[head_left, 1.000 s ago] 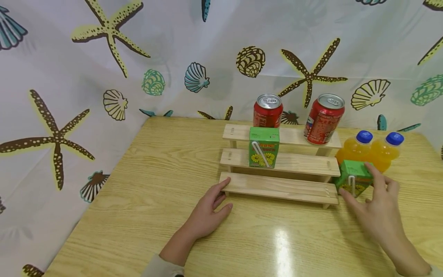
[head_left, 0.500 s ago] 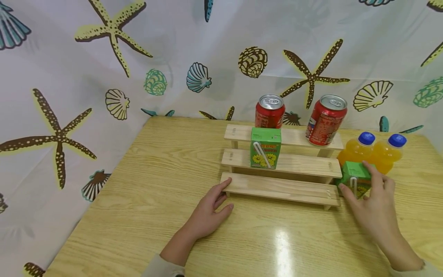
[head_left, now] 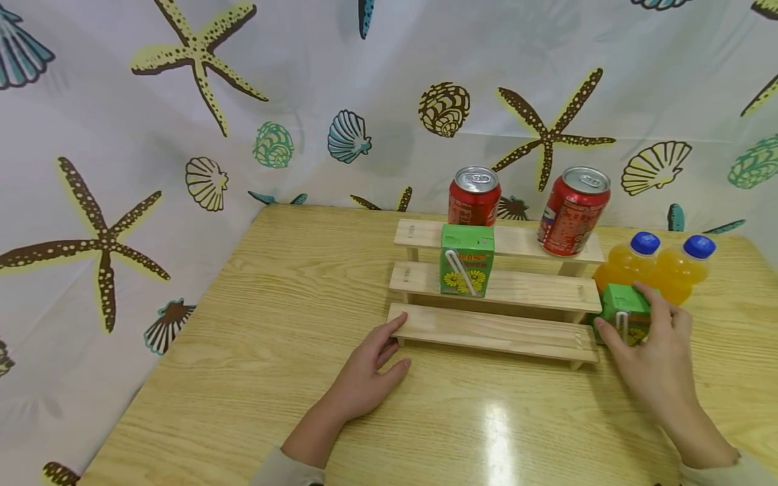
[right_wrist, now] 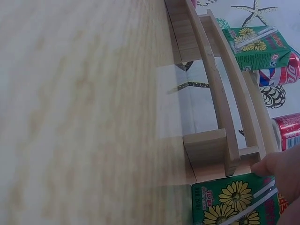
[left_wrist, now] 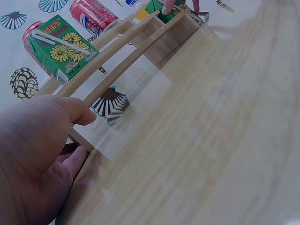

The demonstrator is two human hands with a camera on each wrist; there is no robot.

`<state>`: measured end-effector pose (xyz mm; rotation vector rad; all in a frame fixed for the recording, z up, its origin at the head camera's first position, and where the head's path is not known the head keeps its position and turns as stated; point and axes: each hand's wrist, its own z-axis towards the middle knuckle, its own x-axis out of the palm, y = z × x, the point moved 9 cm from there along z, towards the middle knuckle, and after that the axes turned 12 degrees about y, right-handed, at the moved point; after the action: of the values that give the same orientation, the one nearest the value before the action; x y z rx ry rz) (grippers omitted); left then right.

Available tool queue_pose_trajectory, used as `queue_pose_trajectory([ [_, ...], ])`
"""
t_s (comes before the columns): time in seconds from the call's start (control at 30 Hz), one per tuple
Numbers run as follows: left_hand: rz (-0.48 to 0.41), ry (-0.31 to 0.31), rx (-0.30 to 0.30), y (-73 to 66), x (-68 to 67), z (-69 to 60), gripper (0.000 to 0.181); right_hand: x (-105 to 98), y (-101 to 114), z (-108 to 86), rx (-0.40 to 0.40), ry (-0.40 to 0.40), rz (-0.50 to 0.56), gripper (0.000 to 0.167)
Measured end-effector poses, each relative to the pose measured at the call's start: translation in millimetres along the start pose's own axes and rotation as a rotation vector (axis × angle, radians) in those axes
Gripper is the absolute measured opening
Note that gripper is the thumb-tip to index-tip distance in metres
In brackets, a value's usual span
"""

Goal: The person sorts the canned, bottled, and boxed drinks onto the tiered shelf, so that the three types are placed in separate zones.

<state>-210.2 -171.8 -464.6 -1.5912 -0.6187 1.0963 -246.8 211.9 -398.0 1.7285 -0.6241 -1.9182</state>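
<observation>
A three-step wooden display rack (head_left: 486,331) stands on the table. My left hand (head_left: 366,374) touches the left end of its lowest step, the index finger stretched along it and the thumb apart. At the rack's right end my right hand (head_left: 659,351) pinches a green drink carton (head_left: 626,304) between thumb and fingers. That carton bears yellow flowers and a white straw, and stands close against the rack, partly covered by the hand. A matching drink carton (head_left: 467,260) is upright on the middle step. In the right wrist view, the held carton (right_wrist: 234,201) is cut off below.
Two red soda cans stand behind: the left can (head_left: 474,196) partly hidden by the carton, the right can (head_left: 573,212) on the top step. Orange drink bottles with blue caps (head_left: 677,270) stand just behind the right hand. A shell-patterned cloth (head_left: 389,81) hangs behind the table (head_left: 292,270).
My right hand has shifted slightly left around the carton, which sits a little closer to the rack. The view has shifted slightly. My left hand keeps its place at the rack.
</observation>
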Motion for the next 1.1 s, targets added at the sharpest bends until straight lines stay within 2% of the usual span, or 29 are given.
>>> queue_pose_trajectory([
  [0.57,0.007,0.0,0.005,-2.3,0.8,-1.1,0.069,-9,-2,-3.3,0.005,-0.07,0.074,0.073],
  [0.83,0.011,-0.006,-0.014,0.5,-0.7,-0.1,0.07,-17,3,-4.4,0.018,-0.082,0.055,0.073],
  [1.1,0.009,0.0,-0.008,0.3,0.3,-0.1,0.069,-31,11,-8.2,-0.001,-0.145,0.043,0.073],
])
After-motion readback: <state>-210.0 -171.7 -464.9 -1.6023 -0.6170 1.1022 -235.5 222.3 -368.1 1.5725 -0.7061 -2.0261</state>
